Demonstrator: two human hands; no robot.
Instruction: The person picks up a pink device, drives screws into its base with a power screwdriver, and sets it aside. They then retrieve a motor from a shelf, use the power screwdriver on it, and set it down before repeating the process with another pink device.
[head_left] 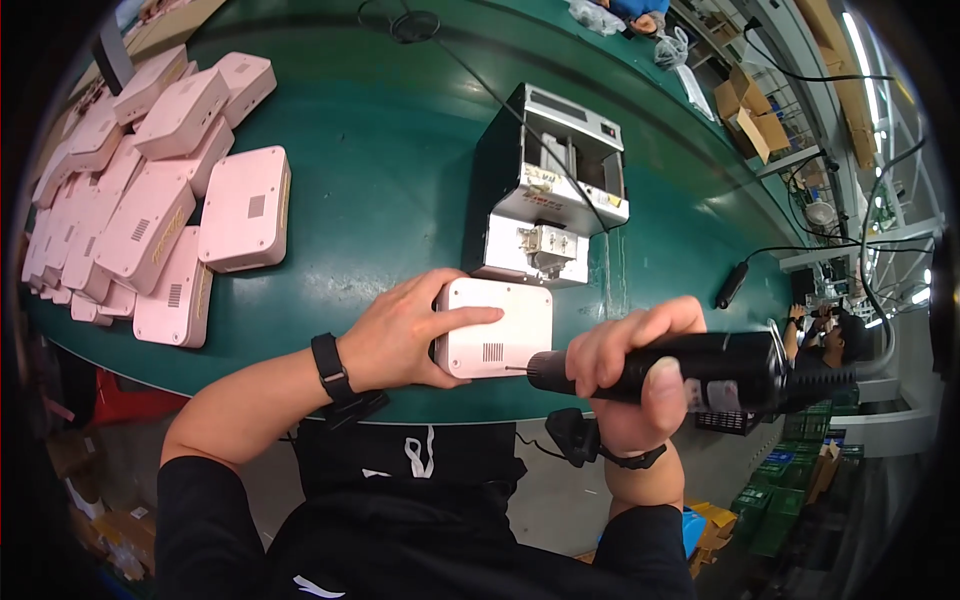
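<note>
A pale pink plastic case (522, 325) with rounded corners and a small slotted vent lies on the green bench near its front edge. My left hand (398, 332) grips the left side of this case, with the index finger stretched across its top. In my right hand (640, 385) is a black electric screwdriver (725, 365), held nearly level with the fingers wrapped round its body. Its thin bit points left, over the case's lower right corner; whether the tip touches a screw there I cannot tell.
Just beyond the case stands a black and silver screw feeder (560, 190). A heap of similar pink cases (150, 215) fills the bench's left side. A cable (495, 95) hangs across above the feeder. A small black switch (733, 285) lies at the right; green crates (785, 505) stand below.
</note>
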